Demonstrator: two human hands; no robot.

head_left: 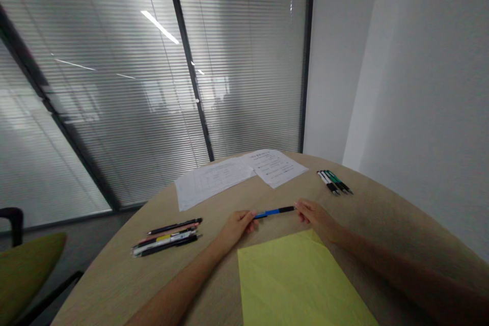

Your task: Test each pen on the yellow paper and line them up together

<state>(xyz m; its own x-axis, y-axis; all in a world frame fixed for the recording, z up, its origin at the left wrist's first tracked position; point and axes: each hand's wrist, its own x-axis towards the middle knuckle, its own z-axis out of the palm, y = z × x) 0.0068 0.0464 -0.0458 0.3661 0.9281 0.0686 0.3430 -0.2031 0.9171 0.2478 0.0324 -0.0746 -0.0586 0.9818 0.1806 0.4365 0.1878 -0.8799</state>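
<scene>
Beyond yellow sheet (298, 285) edge, blue pen (275, 211).

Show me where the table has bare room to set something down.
Bare table shows this side of the pen pile, left of the forearm; between the printed papers and the blue pen; and along the right rim beside the green pens. Crowded: the middle, where left hand and right hand hold that pen by the yellow sheet.

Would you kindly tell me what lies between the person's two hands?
In the head view, a blue pen spans from the left hand to the right hand.
</scene>
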